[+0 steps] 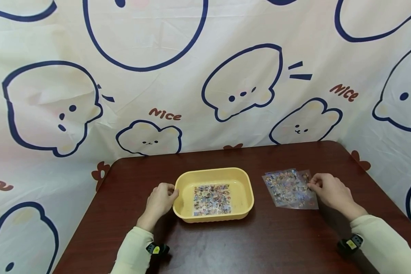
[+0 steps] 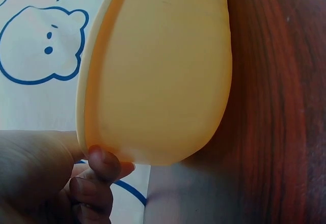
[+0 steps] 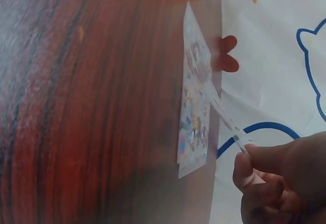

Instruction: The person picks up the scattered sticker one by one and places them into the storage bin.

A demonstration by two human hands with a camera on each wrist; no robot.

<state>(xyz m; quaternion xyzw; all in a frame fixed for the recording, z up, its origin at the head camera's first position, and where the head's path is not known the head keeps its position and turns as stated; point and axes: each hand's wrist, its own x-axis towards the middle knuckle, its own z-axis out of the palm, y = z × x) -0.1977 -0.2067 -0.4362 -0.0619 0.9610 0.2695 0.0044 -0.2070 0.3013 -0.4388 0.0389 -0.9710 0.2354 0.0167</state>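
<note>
A shallow yellow plastic tray (image 1: 242,190) stands on the table, and a sheet covered in tiny colourful stickers (image 1: 212,199) lies flat in it. My left hand (image 1: 160,201) grips the tray's left end, thumb and fingers pinching the rim (image 2: 84,107) in the left wrist view. To the right of the tray lie several overlapping clear sticker sheets (image 1: 282,186). Between thumb and fingertips, my right hand (image 1: 333,193) pinches the edge of a transparent sticker sheet (image 3: 226,119), which slants up from the pile in the right wrist view. Its far part still overlaps the pile.
The dark red-brown wooden table (image 1: 222,247) has rounded back corners. Behind it and at both sides hangs a white cloth (image 1: 191,87) printed with blue-outlined cartoon animals. Each wrist wears a dark strapped device (image 1: 351,243) over a pale sleeve.
</note>
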